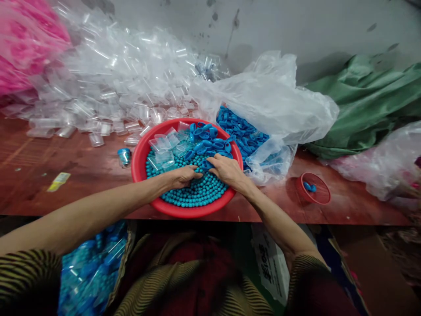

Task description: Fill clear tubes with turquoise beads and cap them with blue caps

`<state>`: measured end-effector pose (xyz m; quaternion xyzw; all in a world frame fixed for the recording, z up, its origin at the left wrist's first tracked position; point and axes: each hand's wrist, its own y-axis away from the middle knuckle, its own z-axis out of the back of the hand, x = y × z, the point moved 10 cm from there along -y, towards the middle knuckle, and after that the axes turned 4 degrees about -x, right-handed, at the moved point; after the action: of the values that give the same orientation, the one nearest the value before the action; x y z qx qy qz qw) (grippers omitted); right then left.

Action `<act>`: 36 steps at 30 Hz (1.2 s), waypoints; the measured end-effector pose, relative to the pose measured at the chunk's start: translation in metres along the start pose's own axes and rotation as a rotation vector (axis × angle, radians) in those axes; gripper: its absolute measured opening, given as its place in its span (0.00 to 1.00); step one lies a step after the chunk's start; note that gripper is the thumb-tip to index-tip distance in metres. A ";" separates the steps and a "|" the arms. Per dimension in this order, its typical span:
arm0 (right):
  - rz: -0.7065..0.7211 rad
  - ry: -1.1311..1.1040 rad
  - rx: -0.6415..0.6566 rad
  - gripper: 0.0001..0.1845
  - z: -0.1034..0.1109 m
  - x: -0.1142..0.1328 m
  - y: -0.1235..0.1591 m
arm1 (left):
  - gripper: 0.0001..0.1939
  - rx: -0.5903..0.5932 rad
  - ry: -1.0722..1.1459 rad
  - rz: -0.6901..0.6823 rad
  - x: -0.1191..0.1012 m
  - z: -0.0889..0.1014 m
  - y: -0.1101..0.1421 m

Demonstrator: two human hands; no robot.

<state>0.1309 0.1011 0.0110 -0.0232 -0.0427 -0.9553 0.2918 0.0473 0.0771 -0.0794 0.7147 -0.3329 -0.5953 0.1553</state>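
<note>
A red plastic basin (140, 151) holds a layer of round turquoise beads (194, 197). My left hand (184, 176) reaches into the middle of these beads with its fingers curled down; what lies under the fingertips is hidden. Close beside it, my right hand (227, 170) has a blue plastic cap (207, 165) at its thumb and fingertips, just above the beads. More blue oval caps (208, 138) are heaped at the back right of the basin. Clear plastic containers (164, 147) lie on the beads at the back left.
A filled container (124, 157) stands left of the basin. Clear containers (108, 92) are piled behind, near a pink bag (29, 48). A plastic bag (279, 105) spills blue caps (241, 134). Rightward are a small red basket (314, 188) and green cloth (365, 105). A box of filled packs (94, 267) stands below.
</note>
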 end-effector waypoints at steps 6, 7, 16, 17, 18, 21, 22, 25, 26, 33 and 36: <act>-0.003 -0.020 -0.033 0.16 0.004 -0.002 -0.006 | 0.09 0.029 0.034 -0.019 -0.007 0.000 0.018; 0.008 -0.072 -0.072 0.16 0.007 -0.003 -0.004 | 0.10 0.028 0.049 -0.027 -0.009 0.002 0.021; 0.151 -0.374 -0.062 0.22 -0.008 0.000 0.002 | 0.09 -0.065 -0.042 -0.009 -0.006 0.016 0.024; 0.099 -0.377 -0.058 0.20 -0.005 -0.004 0.000 | 0.10 -0.068 -0.051 0.003 -0.004 0.015 0.023; 0.031 -0.369 -0.063 0.17 -0.001 -0.009 -0.001 | 0.10 -0.073 -0.057 0.012 -0.003 0.014 0.022; -0.157 -0.274 -0.036 0.16 0.007 -0.016 -0.004 | 0.10 -0.104 -0.061 0.017 -0.004 0.014 0.022; -0.185 -0.236 -0.005 0.18 0.007 -0.014 -0.004 | 0.10 -0.116 -0.064 0.011 -0.004 0.015 0.023; -0.209 -0.153 0.025 0.21 0.010 -0.007 -0.003 | 0.08 -0.166 -0.087 -0.022 -0.007 0.023 0.032; -0.222 -0.126 0.017 0.21 0.013 -0.007 -0.002 | 0.07 -0.182 -0.090 -0.035 -0.008 0.026 0.036; 0.151 0.074 0.003 0.14 0.014 0.043 0.009 | 0.15 -0.241 -0.040 -0.050 -0.006 0.037 0.055; 0.347 0.170 0.048 0.15 -0.008 0.068 0.014 | 0.15 -0.267 -0.043 -0.077 -0.008 0.038 0.057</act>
<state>0.0818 0.0511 0.0084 0.0573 -0.0361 -0.8879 0.4549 -0.0066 0.0474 -0.0470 0.6869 -0.2265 -0.6549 0.2188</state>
